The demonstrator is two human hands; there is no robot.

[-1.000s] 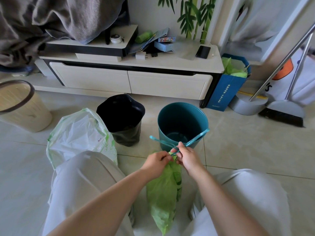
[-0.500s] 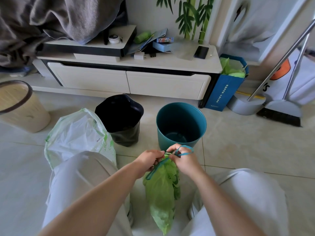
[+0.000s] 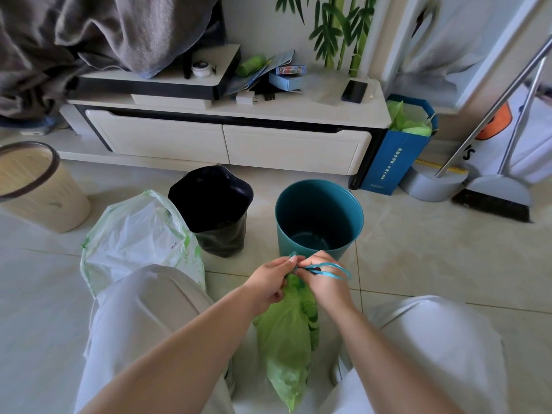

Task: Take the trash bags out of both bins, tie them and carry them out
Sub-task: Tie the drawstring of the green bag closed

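A green trash bag [image 3: 286,339] hangs between my knees, gathered at its neck. My left hand [image 3: 268,282] pinches the neck and one end of the teal drawstring [image 3: 331,271]. My right hand [image 3: 324,279] holds the drawstring, which loops out to the right over its fingers. Just beyond my hands stands the teal bin [image 3: 319,218] with no bag in it. To its left sits a bin lined with a black bag [image 3: 213,210]. A white bag with green print [image 3: 137,240] rests on the floor by my left knee.
A beige bin [image 3: 35,186] stands at the far left. A low white TV cabinet [image 3: 227,138] runs across the back. A blue paper bag [image 3: 400,150], a dustpan [image 3: 430,183] and a broom [image 3: 495,201] stand at the right.
The drawstring ends, stretched out straight a second ago, are now drawn into a loop at my right hand. Both hands have stayed at the bag's neck.
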